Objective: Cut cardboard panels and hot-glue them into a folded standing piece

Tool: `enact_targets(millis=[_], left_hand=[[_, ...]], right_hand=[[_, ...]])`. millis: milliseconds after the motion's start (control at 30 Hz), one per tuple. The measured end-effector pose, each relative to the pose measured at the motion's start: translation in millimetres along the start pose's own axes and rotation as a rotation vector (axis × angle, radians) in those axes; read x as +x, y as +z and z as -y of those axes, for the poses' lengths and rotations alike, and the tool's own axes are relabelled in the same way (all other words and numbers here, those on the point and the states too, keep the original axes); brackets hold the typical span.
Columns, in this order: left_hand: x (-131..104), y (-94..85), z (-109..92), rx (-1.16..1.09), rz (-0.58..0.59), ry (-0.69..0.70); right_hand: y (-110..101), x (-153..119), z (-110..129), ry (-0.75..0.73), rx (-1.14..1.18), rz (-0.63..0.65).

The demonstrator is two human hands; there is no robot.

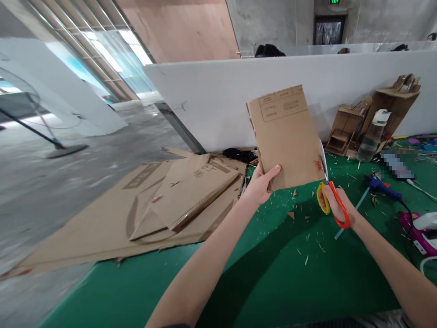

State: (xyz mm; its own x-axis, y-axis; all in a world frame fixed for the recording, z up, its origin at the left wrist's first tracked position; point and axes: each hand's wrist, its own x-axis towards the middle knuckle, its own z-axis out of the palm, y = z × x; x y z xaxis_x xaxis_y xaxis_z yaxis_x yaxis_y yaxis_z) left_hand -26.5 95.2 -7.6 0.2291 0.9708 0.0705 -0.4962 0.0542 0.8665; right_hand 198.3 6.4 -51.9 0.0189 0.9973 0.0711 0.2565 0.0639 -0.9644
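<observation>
A brown cardboard piece [285,136] with printed text is held up above the green table [290,273]. My left hand [261,184] grips its lower left corner, thumb on the front face. Scissors [340,207] with one yellow and one orange handle loop are in my right hand [336,205], whose fingers pass through the loops. The blades meet the cardboard at its lower right edge and are partly hidden behind it.
Large cardboard sheets [112,205] lie at the left, overhanging the table. At the right are a bottle [372,136], cardboard structures [344,127], a phone [398,165], a blue glue gun [384,187] and a magenta device [418,234]. A white partition [211,100] stands behind.
</observation>
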Motion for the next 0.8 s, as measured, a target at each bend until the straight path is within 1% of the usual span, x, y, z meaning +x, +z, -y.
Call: enact_targets(millis=[100, 300, 367, 500, 567, 733, 800], left_hand=[[0, 0.1, 2, 0.002, 0.008, 0.000], [2, -2.2, 7, -0.029, -0.021, -0.037], [3, -3.0, 9, -0.039, -0.027, -0.060], [3, -2.3, 11, -0.037, -0.047, -0.093], [2, -1.2, 11, -0.027, -0.047, -0.108], [1, 0.9, 11, -0.016, -0.050, -0.111], [0, 2.3, 11, -0.017, -0.060, -0.121]], right_hand=[[3, -2, -4, -0.014, -0.003, -0.035], [9, -4, -8, 0.091, 0.125, -0.051], [10, -4, -7, 0.110, 0.177, -0.026], [9, -2, -3, 0.094, 0.226, 0.110], [8, -2, -1, 0.098, 0.241, 0.147], [6, -1, 2, 0.125, 0.281, 0.162], [7, -1, 0, 0.164, 0.291, 0.130]])
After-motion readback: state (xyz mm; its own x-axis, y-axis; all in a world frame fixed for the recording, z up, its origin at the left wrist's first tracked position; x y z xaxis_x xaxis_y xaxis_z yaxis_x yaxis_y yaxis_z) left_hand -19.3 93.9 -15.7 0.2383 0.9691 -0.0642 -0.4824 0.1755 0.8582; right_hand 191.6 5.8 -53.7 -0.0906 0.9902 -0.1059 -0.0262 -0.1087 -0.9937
